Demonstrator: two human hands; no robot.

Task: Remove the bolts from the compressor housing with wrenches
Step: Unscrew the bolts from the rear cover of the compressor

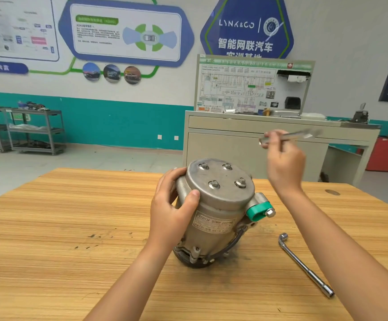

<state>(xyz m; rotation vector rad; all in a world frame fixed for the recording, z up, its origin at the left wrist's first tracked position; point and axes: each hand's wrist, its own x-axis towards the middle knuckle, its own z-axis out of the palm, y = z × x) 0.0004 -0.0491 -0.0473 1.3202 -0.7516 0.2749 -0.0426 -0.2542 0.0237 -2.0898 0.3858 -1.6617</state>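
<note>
A grey metal compressor housing [214, 218] stands upright on the wooden table [72, 228], its round end cap facing up with several hex bolts [214, 184] in it. My left hand [173, 205] grips the housing's left side, thumb on the cap's rim. My right hand [283, 163] is raised above and to the right of the cap, holding a flat silver wrench [302, 135] that is blurred and points right. A green-capped port [256, 210] with a bolt sticks out on the housing's right.
An L-shaped socket wrench [304, 265] lies on the table to the right of the housing. Behind the table stand a beige workbench [269, 135] with a wiring display board, a red bin [387, 156] at far right, and metal shelf carts [26, 130] at far left.
</note>
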